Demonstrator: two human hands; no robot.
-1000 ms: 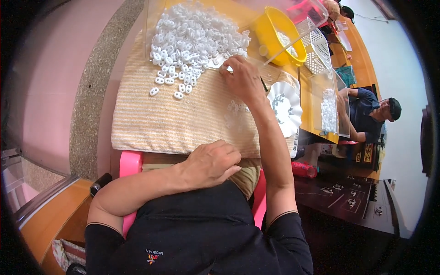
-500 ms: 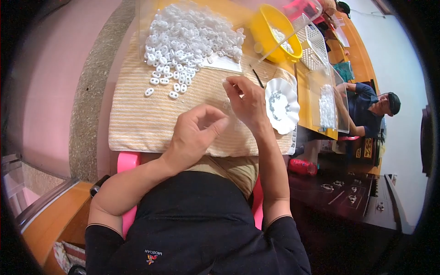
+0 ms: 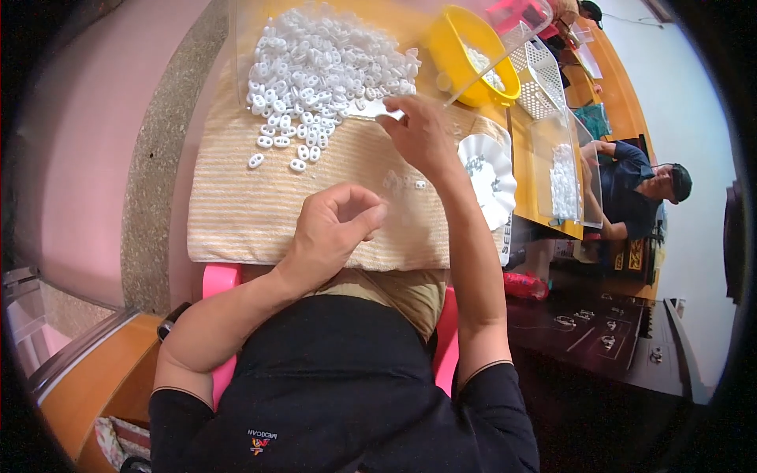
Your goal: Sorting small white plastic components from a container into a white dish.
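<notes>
My left hand hovers over the near part of the striped towel, its thumb and forefinger pressed together; whatever is between them, if anything, is too small to make out. Farther off, my right hand reaches to the right front edge of a big heap of small white oval plastic pieces with two holes. Its thumb and forefinger stand a little apart, beside a flat white sheet. A few tiny clear and white parts lie on the towel between my hands.
Right of my right forearm sits a white scalloped dish holding small grey bits. Behind it are a yellow basin, a white perforated basket and a clear bin of white pieces. A co-worker sits at the right.
My right hand has moved away from me toward the heap, baring the small parts on the towel. My left hand has barely shifted.
</notes>
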